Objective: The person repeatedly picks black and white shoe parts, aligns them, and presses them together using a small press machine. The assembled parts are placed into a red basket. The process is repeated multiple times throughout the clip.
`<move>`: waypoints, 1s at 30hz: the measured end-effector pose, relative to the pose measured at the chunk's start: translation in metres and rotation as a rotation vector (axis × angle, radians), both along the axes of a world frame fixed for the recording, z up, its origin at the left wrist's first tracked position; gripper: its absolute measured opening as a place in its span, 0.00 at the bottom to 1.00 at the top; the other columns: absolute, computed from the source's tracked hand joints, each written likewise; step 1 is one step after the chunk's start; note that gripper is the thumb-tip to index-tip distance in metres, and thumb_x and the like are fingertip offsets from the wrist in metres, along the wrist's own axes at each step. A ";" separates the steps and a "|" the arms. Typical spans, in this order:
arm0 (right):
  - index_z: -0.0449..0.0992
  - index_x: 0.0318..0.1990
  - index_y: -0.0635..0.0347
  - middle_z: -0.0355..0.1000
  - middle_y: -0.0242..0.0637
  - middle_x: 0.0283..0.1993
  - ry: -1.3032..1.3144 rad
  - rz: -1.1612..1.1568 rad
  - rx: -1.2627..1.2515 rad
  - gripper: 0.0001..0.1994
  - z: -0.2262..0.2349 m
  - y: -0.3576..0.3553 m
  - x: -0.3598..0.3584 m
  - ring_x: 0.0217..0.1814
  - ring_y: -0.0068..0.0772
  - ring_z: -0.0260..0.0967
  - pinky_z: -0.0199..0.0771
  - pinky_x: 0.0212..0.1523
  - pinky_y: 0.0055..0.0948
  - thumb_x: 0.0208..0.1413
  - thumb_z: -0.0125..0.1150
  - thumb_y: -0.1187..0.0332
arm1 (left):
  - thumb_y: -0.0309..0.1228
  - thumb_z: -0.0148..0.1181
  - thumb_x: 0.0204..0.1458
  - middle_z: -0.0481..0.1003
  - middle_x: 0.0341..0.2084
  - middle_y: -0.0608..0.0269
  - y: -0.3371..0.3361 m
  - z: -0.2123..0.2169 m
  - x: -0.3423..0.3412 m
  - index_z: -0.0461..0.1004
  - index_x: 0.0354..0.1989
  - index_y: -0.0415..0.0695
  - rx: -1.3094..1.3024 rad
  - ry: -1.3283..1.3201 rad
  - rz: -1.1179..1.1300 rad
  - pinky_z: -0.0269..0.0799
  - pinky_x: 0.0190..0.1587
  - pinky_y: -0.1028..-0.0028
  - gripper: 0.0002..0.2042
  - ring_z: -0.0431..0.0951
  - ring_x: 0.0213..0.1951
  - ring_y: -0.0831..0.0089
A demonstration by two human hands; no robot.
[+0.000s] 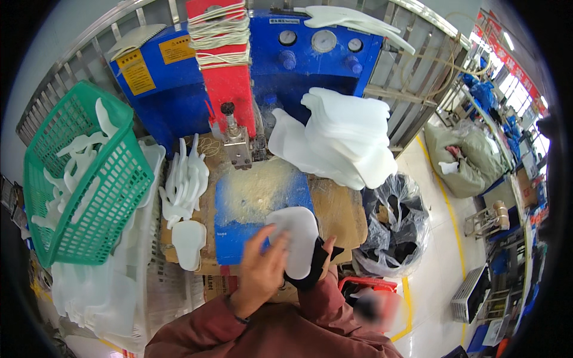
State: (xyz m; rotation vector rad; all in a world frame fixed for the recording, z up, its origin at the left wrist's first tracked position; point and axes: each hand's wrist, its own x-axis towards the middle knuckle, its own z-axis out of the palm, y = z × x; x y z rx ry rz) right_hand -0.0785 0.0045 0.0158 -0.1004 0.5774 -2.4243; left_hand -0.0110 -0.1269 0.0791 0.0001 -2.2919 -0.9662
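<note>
A white sole-shaped piece is tilted above the front of the blue board. My left hand lies over its left side, fingers stretched and slightly blurred, touching its face. From the right, my right hand grips the piece's edge, with the thumb showing and the other fingers hidden. Black cloth-like material is bunched under the piece at that hand; whether it is worn or held I cannot tell. Pale powder covers much of the board beneath a metal machine head on a red column.
Curved white pieces and a flat white piece lie left of the board. A green basket holds more. White sheets are piled at right, beside a plastic-lined bin. A blue gauge panel stands behind.
</note>
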 end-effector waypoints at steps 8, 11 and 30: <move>0.62 0.72 0.61 0.70 0.49 0.67 -0.046 -0.058 0.112 0.54 -0.004 -0.008 0.002 0.64 0.51 0.72 0.74 0.62 0.50 0.56 0.40 0.19 | 0.32 0.70 0.60 0.81 0.34 0.63 -0.024 -0.021 0.010 0.79 0.45 0.35 0.825 -0.307 0.033 0.74 0.37 0.76 0.13 0.77 0.32 0.79; 0.63 0.71 0.62 0.70 0.50 0.67 -0.018 -0.035 0.106 0.56 -0.008 -0.001 0.003 0.64 0.52 0.71 0.74 0.63 0.50 0.54 0.41 0.18 | 0.30 0.70 0.59 0.81 0.32 0.62 -0.021 -0.020 0.013 0.79 0.41 0.36 0.752 -0.295 0.019 0.73 0.35 0.76 0.10 0.77 0.31 0.78; 0.71 0.65 0.68 0.74 0.47 0.63 0.309 -0.010 0.541 0.50 -0.005 0.044 0.040 0.62 0.43 0.73 0.72 0.63 0.41 0.51 0.54 0.27 | 0.18 0.64 0.61 0.81 0.40 0.60 -0.018 -0.021 0.023 0.82 0.47 0.35 0.697 -0.144 -0.045 0.74 0.40 0.76 0.08 0.78 0.39 0.77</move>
